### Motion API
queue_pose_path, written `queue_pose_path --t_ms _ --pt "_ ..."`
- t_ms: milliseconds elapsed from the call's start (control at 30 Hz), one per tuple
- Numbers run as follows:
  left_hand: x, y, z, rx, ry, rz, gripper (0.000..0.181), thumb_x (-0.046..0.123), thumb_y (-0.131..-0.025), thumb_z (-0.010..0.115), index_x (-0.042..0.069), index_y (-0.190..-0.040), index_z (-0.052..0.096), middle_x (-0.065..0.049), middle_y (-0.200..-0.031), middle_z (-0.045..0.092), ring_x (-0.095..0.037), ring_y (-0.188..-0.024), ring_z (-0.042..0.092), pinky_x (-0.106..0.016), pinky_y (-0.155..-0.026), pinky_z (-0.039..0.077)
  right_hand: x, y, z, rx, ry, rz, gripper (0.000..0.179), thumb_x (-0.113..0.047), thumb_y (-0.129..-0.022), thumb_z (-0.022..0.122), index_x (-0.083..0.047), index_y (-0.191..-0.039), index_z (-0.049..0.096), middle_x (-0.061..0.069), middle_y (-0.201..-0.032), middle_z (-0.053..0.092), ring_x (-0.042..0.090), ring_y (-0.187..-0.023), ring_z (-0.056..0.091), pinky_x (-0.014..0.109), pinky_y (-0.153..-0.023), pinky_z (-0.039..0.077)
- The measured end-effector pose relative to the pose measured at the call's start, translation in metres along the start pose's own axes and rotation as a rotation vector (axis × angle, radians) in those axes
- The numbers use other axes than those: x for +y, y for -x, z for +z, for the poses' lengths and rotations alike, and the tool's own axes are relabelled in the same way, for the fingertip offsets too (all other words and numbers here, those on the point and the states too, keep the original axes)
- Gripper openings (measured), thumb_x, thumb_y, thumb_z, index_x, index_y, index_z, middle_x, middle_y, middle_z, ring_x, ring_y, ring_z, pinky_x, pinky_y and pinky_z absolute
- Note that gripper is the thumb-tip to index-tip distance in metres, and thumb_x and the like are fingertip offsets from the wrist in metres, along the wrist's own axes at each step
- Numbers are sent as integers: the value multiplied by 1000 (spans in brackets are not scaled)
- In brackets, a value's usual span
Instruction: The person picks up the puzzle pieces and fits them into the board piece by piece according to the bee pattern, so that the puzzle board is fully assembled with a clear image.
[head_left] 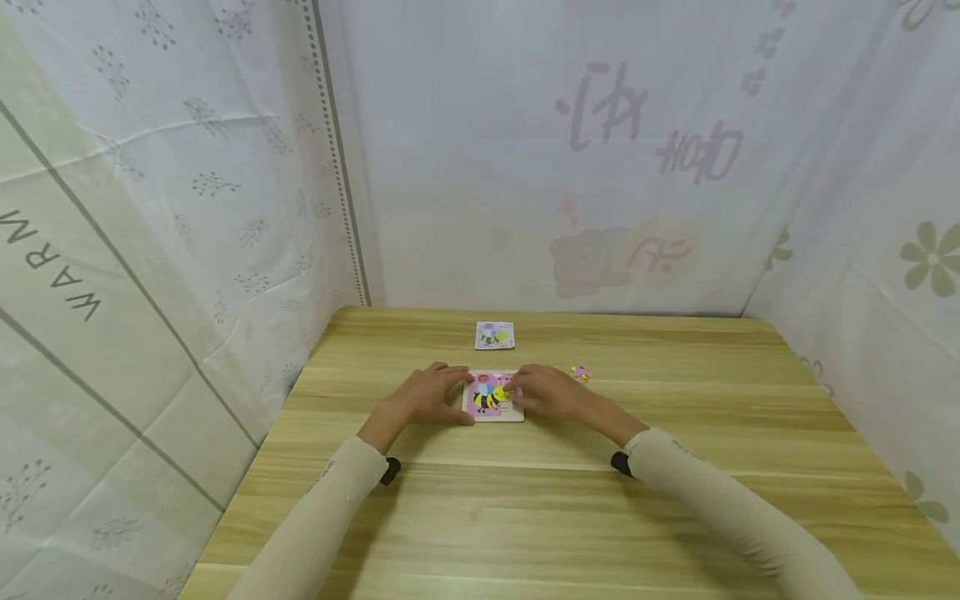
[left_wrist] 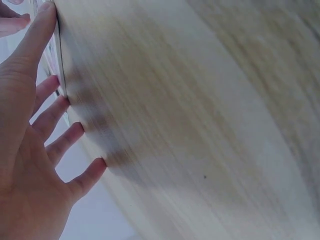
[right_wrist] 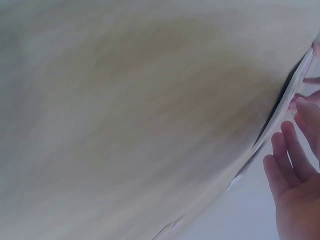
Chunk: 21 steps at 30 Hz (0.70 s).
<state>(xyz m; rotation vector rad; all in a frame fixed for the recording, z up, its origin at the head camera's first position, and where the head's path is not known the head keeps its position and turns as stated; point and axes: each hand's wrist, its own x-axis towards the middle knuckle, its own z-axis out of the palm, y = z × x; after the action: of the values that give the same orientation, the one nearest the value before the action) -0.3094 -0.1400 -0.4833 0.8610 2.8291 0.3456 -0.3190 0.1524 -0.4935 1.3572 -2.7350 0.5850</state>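
A square picture puzzle board (head_left: 487,402) with a black-and-yellow bee on pink lies on the table. Bare pale backing shows at its lower right. My left hand (head_left: 435,395) spans the board's left side, thumb at the near corner and fingertips by the far one. In the left wrist view the left hand's fingers (left_wrist: 62,141) are spread and fairly straight against the tabletop. From the right, my right hand (head_left: 551,390) reaches over the board, its fingertips touching the bee's yellow head. The right wrist view shows its fingers (right_wrist: 290,155) extended; the surface beneath the fingertips is hidden.
A small bee picture card (head_left: 495,336) lies beyond the board. Loose colourful puzzle pieces (head_left: 581,373) sit to the right, past my right hand. The wooden table (head_left: 480,517) meets printed curtains (head_left: 480,167) at the back and sides.
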Motion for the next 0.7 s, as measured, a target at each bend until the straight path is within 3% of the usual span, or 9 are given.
queue_pose_path --t_ms 433,700 --pt "0 -1 -1 -10 1 -18 84 65 -84 77 24 -153 53 1 -162 44 -31 -150 36 -62 -115 35 39 31 -28 84 -8 100 23 -11 -98 72 -4 -119 76 10 -118 73 30 -111 68 48 -94 57" --pt "2 0 -2 -3 16 -9 84 62 -84 79 21 -152 53 -2 -162 45 -34 -149 36 -64 -114 36 64 48 -41 60 2 187 24 -8 -98 72 -3 -121 76 13 -120 73 30 -105 70 47 -90 58"
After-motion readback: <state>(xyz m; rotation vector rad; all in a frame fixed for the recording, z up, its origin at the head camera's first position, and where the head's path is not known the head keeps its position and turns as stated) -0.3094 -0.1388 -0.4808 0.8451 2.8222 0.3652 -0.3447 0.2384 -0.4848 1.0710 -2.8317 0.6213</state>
